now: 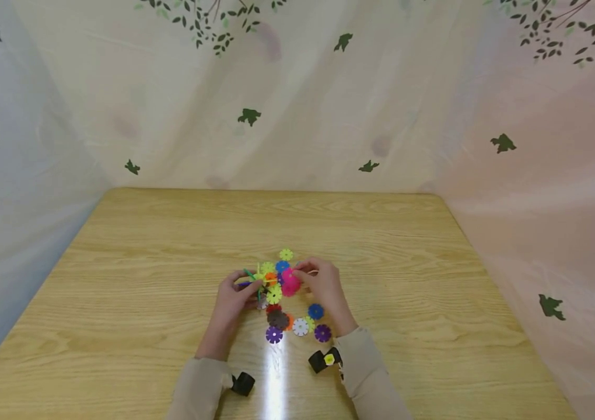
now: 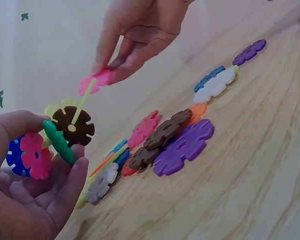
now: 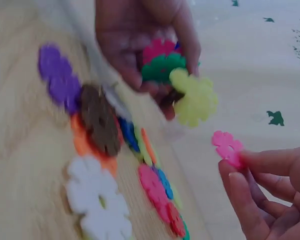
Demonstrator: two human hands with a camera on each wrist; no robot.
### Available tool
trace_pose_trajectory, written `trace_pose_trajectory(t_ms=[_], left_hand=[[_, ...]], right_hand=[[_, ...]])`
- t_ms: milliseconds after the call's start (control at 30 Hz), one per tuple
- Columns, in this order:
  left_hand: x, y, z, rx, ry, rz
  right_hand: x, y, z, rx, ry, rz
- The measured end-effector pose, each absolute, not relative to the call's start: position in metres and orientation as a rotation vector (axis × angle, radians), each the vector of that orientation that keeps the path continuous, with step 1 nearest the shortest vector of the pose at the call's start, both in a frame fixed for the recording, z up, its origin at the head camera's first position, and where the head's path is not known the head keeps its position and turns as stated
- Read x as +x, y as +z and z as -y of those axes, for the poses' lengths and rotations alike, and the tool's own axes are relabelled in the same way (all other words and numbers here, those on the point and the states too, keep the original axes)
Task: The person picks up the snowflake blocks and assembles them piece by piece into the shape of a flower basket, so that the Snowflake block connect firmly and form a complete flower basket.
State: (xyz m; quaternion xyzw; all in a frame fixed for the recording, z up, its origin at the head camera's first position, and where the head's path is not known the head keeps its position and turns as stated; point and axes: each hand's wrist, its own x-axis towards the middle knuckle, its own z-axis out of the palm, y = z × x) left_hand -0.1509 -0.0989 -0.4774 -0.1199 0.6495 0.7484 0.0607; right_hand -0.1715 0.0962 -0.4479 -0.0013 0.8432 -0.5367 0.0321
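My left hand (image 1: 231, 297) holds a cluster of notched plastic flower discs fitted into each other. In the left wrist view a green disc (image 2: 58, 143) sits between thumb and fingers, beside a pink one (image 2: 36, 156) and a blue one (image 2: 14, 161). A brown disc (image 2: 86, 129) juts from the cluster, with a yellow disc (image 3: 196, 105) standing out from it. My right hand (image 1: 324, 284) pinches a single pink disc (image 3: 227, 148) between thumb and fingertips, close to the yellow disc. The left palm hides part of the cluster.
Loose discs lie on the wooden table (image 1: 145, 262) below my hands, some overlapping: purple (image 1: 274, 335), brown (image 1: 278, 319), white (image 1: 300, 326) and blue (image 1: 315, 311) among them. A yellow disc (image 1: 286, 254) lies farthest out. Leaf-patterned cloth (image 1: 303, 146) hangs behind the table.
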Motion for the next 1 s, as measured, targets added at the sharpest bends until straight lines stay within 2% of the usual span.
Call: trace_pose_trajectory(t_ms=[200,1000], left_hand=[[-0.152,-0.480,0.098,-0.340,2.266,-1.982],[-0.148,-0.479,0.086,-0.396,2.319,-2.094]], right_hand=[[-0.169,-0.448,-0.089,0.009,-1.788,-2.407],[-0.166,-0.456,-0.078,0.125,-1.906,-2.474]])
